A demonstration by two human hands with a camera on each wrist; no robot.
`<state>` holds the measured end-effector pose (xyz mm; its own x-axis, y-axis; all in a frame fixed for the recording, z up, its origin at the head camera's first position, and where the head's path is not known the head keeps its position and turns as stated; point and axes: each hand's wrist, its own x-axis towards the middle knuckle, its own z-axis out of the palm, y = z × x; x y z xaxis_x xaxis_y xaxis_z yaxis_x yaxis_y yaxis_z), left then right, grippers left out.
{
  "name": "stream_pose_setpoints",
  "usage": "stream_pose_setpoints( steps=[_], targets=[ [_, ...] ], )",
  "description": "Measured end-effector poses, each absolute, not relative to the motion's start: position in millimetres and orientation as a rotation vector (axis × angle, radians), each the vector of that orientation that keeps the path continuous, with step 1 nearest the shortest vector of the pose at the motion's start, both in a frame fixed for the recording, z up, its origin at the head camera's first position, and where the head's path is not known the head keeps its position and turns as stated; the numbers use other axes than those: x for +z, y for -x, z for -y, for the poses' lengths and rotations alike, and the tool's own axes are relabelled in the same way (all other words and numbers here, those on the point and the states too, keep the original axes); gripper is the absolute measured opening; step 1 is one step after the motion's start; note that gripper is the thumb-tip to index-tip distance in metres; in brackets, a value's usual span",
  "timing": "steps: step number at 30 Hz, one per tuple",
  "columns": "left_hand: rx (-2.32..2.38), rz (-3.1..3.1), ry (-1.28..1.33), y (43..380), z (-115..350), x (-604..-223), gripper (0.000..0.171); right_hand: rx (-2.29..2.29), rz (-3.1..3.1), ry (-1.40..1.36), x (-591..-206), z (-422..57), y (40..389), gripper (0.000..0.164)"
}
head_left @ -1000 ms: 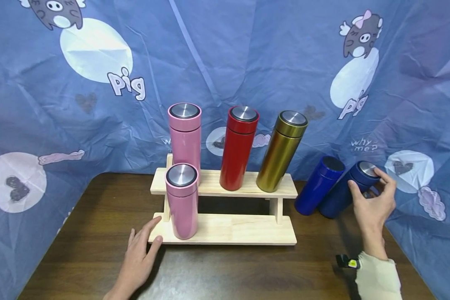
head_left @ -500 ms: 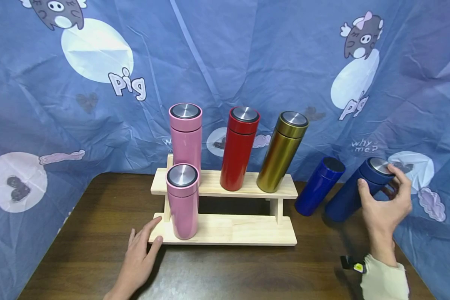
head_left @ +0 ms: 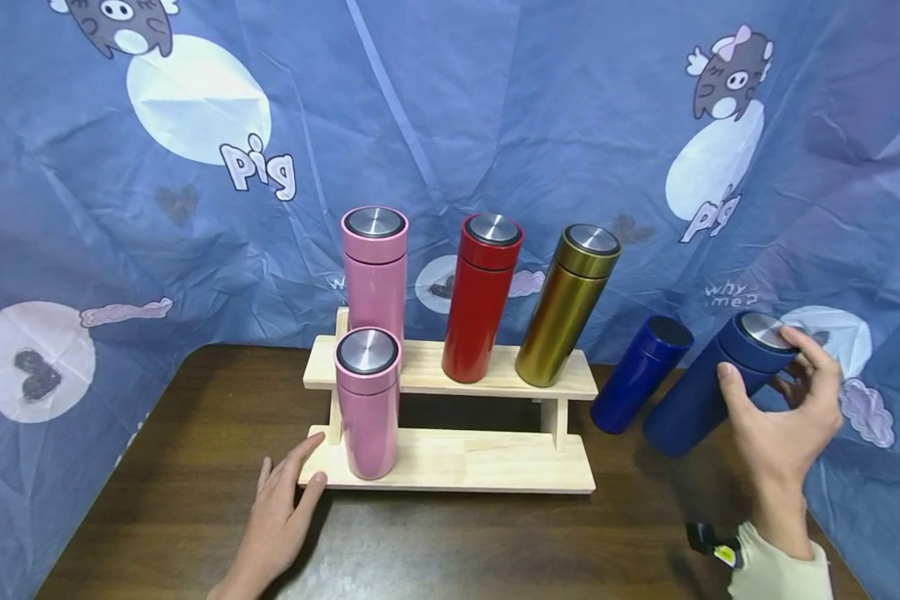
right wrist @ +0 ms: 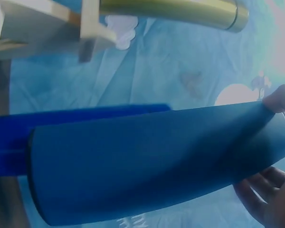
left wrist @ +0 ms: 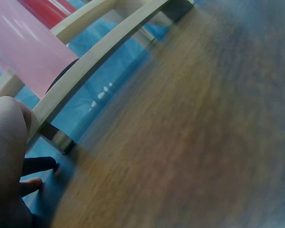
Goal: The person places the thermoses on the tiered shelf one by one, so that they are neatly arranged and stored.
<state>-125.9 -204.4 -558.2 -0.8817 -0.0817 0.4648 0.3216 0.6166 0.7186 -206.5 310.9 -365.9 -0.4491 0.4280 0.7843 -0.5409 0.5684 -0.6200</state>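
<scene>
My right hand (head_left: 787, 433) holds a navy blue thermos bottle (head_left: 708, 392) near its silver-topped lid, thumb on one side and fingers on the other. The bottle leans in the head view; the right wrist view shows its base (right wrist: 35, 175) close over the table, overlapping a brighter blue bottle (head_left: 640, 375) behind it. My left hand (head_left: 281, 508) rests with loosely extended fingers against the left end of a two-tier wooden rack (head_left: 495, 458). Beside it on the lower tier stands a pink bottle (head_left: 369, 408).
On the upper tier stand another pink bottle (head_left: 375, 275), a red bottle (head_left: 482, 300) and a gold bottle (head_left: 567, 308). The rack sits on a dark brown wooden table (head_left: 450, 542). A blue printed cloth (head_left: 570, 108) hangs behind and at the sides.
The right hand has moved rightward with the navy thermos bottle, widening the gap to the brighter blue bottle; the navy base has come slightly nearer. The left hand stays at the rack.
</scene>
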Motion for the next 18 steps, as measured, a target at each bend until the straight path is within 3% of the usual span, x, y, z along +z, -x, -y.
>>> stream_pose_setpoints(
  steps=[18],
  targets=[
    [-1.192,2.378,0.194,125.4,204.5,-557.5,0.049,1.247,1.739,-0.320,-364.4,-282.8,188.9,0.071]
  ],
)
